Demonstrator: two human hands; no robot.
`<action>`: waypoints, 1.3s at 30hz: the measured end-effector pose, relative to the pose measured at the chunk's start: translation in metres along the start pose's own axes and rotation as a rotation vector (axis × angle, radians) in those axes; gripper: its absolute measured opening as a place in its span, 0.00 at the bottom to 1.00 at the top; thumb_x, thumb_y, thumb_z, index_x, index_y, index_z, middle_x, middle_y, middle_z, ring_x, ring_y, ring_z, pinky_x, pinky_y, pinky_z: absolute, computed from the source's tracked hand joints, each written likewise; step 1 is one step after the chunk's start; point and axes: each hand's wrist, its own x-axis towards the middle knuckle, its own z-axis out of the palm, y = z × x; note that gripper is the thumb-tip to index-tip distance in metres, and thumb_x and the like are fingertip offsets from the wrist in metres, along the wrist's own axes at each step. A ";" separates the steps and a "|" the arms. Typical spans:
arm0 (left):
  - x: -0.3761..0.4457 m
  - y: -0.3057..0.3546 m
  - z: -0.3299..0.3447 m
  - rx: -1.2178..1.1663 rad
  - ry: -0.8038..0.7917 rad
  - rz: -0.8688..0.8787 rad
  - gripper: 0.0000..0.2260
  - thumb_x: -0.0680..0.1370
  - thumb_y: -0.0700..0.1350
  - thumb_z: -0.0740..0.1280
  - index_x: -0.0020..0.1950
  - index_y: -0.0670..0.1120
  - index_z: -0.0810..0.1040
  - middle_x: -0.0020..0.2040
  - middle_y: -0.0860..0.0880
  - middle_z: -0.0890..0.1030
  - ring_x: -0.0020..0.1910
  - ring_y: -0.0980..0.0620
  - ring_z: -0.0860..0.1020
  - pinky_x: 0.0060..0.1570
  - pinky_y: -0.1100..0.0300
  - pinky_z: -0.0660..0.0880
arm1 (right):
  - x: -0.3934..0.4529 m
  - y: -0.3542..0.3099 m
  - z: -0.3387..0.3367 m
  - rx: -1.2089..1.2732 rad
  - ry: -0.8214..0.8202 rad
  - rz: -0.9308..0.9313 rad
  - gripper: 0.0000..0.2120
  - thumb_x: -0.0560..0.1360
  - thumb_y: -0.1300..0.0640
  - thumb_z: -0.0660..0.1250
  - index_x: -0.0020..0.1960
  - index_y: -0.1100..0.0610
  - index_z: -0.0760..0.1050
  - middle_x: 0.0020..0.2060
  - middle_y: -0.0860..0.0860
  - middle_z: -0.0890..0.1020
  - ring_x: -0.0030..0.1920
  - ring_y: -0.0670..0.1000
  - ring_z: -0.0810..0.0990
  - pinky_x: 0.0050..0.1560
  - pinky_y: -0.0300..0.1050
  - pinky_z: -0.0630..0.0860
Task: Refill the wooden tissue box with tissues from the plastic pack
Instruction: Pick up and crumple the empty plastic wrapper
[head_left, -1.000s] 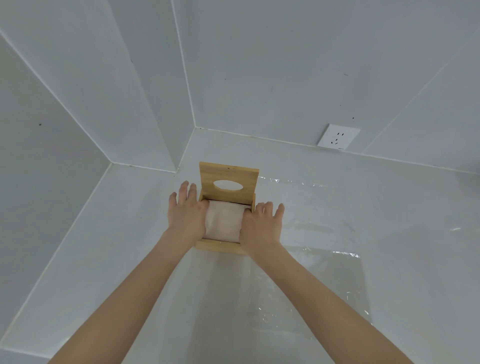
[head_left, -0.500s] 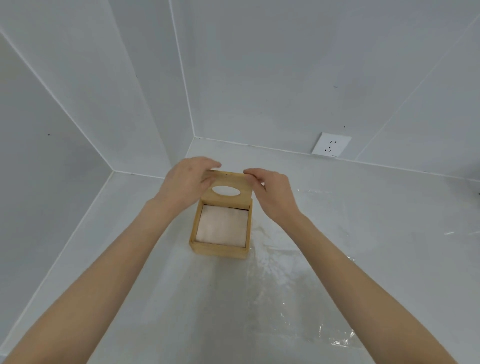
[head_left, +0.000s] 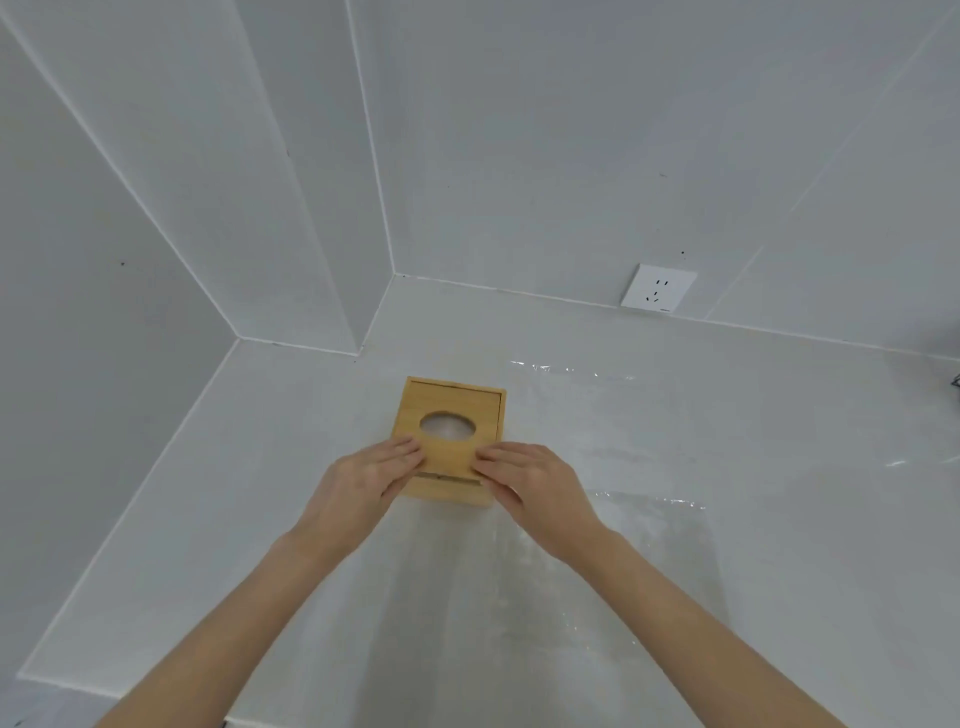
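- Fingers (head_left: 402, 451) of the left hand (head_left: 358, 486) lie flat and together on the near left part of the lid (head_left: 449, 447), tips pointing toward the oval hole (head_left: 447, 425); the thumb sits low against the box's near left corner. They press on the lid rather than close around it.
- Fingers (head_left: 496, 457) of the right hand (head_left: 535, 491) mirror this on the near right part of the lid, stretched out and touching the wood, thumb by the near right corner.
- The lid covers most of the box (head_left: 448, 441); a thin gap shows at its near edge, between the two hands.
- Through the hole, pale tissue (head_left: 448, 427) is visible inside.
- The box stands on the white bench (head_left: 311, 519), toward its back left corner, near the wall step.
- Clear plastic wrap (head_left: 597, 545) lies flat on the bench to the right of the box and nearer than it, partly under the right forearm.
- A white socket (head_left: 658, 287) is on the back wall, well apart from the box, just above the bench's back edge.
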 end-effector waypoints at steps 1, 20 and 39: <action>-0.004 0.000 0.005 -0.026 -0.021 -0.013 0.29 0.80 0.57 0.46 0.51 0.41 0.82 0.53 0.44 0.83 0.53 0.49 0.81 0.64 0.76 0.57 | -0.003 0.003 0.006 -0.029 -0.012 -0.030 0.13 0.72 0.55 0.60 0.48 0.53 0.82 0.48 0.46 0.85 0.50 0.47 0.83 0.48 0.40 0.79; 0.024 0.120 0.090 -0.320 -0.283 -0.223 0.19 0.77 0.46 0.63 0.67 0.43 0.67 0.71 0.42 0.65 0.69 0.46 0.64 0.65 0.61 0.60 | -0.109 0.102 -0.047 0.475 0.293 1.096 0.10 0.73 0.61 0.66 0.53 0.62 0.79 0.50 0.56 0.83 0.52 0.54 0.79 0.49 0.38 0.69; 0.059 0.124 0.138 -0.256 -0.147 -0.529 0.41 0.65 0.49 0.74 0.72 0.44 0.57 0.73 0.36 0.52 0.72 0.40 0.51 0.70 0.51 0.51 | -0.128 0.159 -0.036 0.722 0.273 1.371 0.07 0.68 0.60 0.70 0.34 0.57 0.73 0.29 0.52 0.76 0.30 0.51 0.74 0.30 0.40 0.70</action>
